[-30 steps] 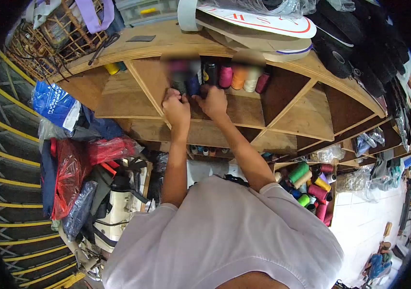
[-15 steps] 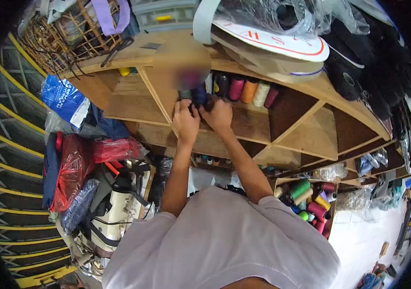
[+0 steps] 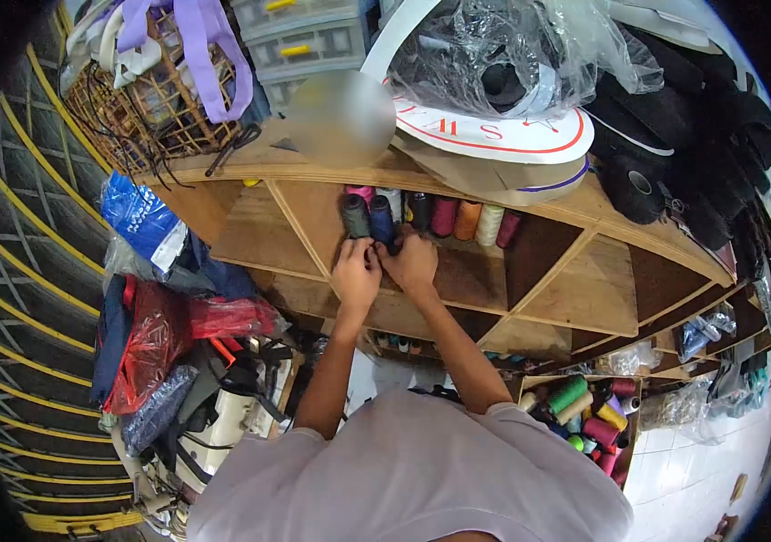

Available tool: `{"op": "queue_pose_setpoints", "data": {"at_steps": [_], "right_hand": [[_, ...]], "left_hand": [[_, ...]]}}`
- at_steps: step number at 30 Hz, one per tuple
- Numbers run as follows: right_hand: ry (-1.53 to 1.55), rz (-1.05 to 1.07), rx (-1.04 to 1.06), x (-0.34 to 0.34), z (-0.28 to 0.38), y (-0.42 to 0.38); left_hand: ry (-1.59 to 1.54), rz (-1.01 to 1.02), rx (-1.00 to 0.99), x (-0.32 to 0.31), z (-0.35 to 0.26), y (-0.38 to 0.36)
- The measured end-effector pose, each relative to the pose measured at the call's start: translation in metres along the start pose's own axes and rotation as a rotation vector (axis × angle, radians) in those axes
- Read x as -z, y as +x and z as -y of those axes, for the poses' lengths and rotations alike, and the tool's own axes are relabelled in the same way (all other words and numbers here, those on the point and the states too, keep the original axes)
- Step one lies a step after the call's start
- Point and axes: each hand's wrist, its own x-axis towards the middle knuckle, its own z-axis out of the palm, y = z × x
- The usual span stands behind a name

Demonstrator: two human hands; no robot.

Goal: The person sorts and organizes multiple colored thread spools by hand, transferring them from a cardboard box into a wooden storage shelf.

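Note:
Both hands are close together at the front of an upper shelf compartment. My left hand [image 3: 356,275] is curled, its fingers just below a dark green thread spool [image 3: 355,215]. Beside it, my right hand [image 3: 411,264] is closed too, at the foot of a navy thread spool [image 3: 381,219]. Something dark shows between the hands, but I cannot make out what the fingers hold. To the right, a black spool [image 3: 420,211], a magenta spool [image 3: 444,217], an orange spool [image 3: 467,220] and a cream spool [image 3: 488,225] stand in a row.
The wooden shelf unit [image 3: 566,289] has slanting dividers. On top are a wicker basket [image 3: 164,99], plastic drawers [image 3: 306,45] and a white lettered disc [image 3: 503,135]. A box of coloured spools [image 3: 584,415] is lower right. Wrapped bundles [image 3: 155,339] lie left.
The view has shifted, so the shelf and hands sit lower in the picture. The tops of the green and navy spools now show clearly. Both hands remain near the spools' bases.

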Motion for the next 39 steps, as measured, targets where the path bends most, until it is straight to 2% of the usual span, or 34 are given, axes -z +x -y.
{"op": "queue_pose_setpoints", "data": {"at_steps": [1, 7, 9, 11, 12, 14, 16, 17, 21, 24, 26, 27, 30, 33, 36, 39], "right_hand": [[0.007, -0.002, 0.002, -0.001, 0.0, -0.001], [-0.012, 0.062, -0.024, 0.003, 0.002, 0.001], [-0.06, 0.078, 0.031, 0.001, -0.001, 0.001], [-0.073, 0.048, 0.024, -0.006, -0.005, 0.001], [-0.087, 0.026, 0.027, -0.006, -0.003, 0.001], [-0.097, 0.089, -0.001, -0.001, 0.0, 0.001], [-0.089, -0.056, 0.1, -0.005, -0.002, -0.001], [-0.092, -0.063, 0.097, -0.007, -0.003, -0.001], [-0.184, 0.024, 0.041, 0.0, 0.002, -0.001], [-0.169, 0.057, 0.046, -0.001, 0.002, -0.002], [-0.158, 0.047, 0.051, -0.009, -0.004, -0.001], [-0.194, -0.012, 0.089, -0.011, -0.004, -0.001], [-0.249, -0.082, 0.121, -0.012, -0.005, -0.005], [-0.162, -0.023, 0.12, -0.007, -0.005, -0.007], [-0.138, -0.103, 0.176, -0.013, -0.011, -0.006], [-0.214, -0.083, 0.175, -0.017, -0.02, -0.003]], "left_hand": [[-0.008, 0.042, 0.058, 0.001, -0.002, -0.001], [-0.027, 0.048, 0.061, 0.005, -0.005, -0.001], [-0.026, 0.072, 0.083, 0.005, -0.005, -0.002], [0.058, -0.008, -0.069, 0.005, 0.0, -0.002], [0.056, -0.004, -0.076, 0.003, 0.001, -0.003], [0.041, 0.03, -0.04, 0.001, 0.005, -0.003], [-0.016, 0.047, -0.016, 0.007, -0.001, -0.001], [-0.07, 0.066, 0.017, 0.01, -0.004, -0.001], [-0.07, 0.103, 0.071, 0.009, -0.003, -0.002], [-0.03, 0.044, -0.027, 0.008, 0.005, -0.005], [-0.111, 0.107, -0.137, 0.011, 0.012, -0.008], [-0.135, 0.175, -0.117, 0.019, 0.008, -0.008], [-0.136, 0.174, -0.237, 0.024, 0.013, -0.009], [-0.219, 0.24, -0.229, 0.028, 0.016, -0.008], [-0.243, 0.257, -0.259, 0.032, 0.017, -0.006], [-0.189, 0.345, -0.194, 0.033, 0.019, -0.004]]}}
